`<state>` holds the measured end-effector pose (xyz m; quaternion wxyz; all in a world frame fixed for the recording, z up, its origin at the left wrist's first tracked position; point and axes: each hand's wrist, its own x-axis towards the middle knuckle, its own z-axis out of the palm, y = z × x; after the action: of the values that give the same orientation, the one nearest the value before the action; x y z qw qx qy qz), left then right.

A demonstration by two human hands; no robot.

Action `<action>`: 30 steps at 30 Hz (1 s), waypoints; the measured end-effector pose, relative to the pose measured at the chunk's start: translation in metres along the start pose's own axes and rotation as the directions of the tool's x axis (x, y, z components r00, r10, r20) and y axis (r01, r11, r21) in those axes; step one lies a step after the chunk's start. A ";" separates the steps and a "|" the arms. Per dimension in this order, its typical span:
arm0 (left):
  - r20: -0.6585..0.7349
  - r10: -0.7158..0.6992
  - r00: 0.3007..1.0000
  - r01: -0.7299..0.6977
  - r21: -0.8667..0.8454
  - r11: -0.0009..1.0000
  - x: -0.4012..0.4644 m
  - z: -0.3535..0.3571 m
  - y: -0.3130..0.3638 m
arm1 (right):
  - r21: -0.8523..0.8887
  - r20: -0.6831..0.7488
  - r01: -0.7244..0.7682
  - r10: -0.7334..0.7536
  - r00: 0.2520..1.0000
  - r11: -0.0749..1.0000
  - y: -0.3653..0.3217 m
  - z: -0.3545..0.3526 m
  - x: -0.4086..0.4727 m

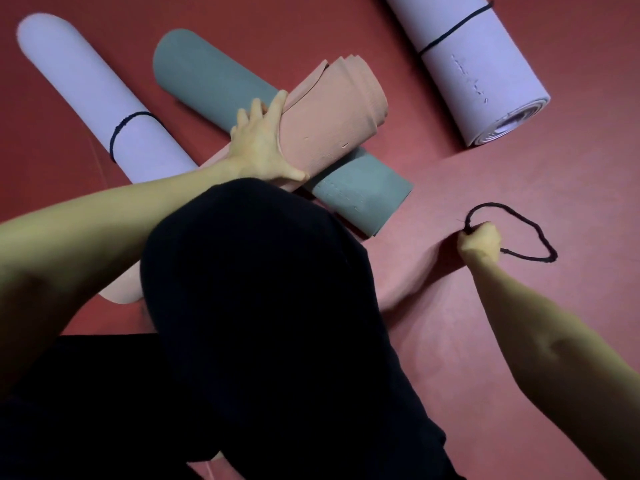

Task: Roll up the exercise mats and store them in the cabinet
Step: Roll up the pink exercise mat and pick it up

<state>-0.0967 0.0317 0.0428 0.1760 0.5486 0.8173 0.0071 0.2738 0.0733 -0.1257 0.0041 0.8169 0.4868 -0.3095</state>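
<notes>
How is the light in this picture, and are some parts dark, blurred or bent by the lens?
Head view: the light is dim and even, with no glare; the black trousers show no detail; the right hand casts a soft shadow on the red floor; the forearms bulge toward the edges, a wide-angle effect; the mats look a little soft, not sharp.

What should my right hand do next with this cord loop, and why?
Probably bring the cord loop over to the pink mat and slip it over the near end. Your right hand already grips the loop on the floor, while your left hand presses the pink roll, which has no tie. Both purple mats already wear one.
</notes>
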 end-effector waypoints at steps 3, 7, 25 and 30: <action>0.000 0.010 1.000 -0.010 -0.004 1.000 -0.001 0.000 0.000 | 0.026 0.017 0.010 -0.011 1.000 1.000 -0.013 -0.001 -0.005; 0.009 0.021 1.000 -0.021 -0.028 0.999 -0.002 -0.004 0.001 | 0.262 -0.058 0.076 -0.063 0.996 0.962 -0.046 -0.008 -0.019; -0.306 0.041 0.951 -0.128 -0.271 0.954 -0.092 -0.153 -0.033 | 0.697 0.114 0.466 -0.725 0.679 0.546 -0.310 -0.180 -0.218; -0.374 0.021 0.927 -0.170 -0.369 0.914 -0.132 -0.186 -0.033 | 0.681 -0.074 0.603 -0.781 0.620 0.414 -0.325 -0.213 -0.277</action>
<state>-0.1370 -0.0662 0.2470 0.1285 0.5310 0.7889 0.2815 0.0284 0.0900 0.2834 -0.3451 0.4376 0.6374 -0.5322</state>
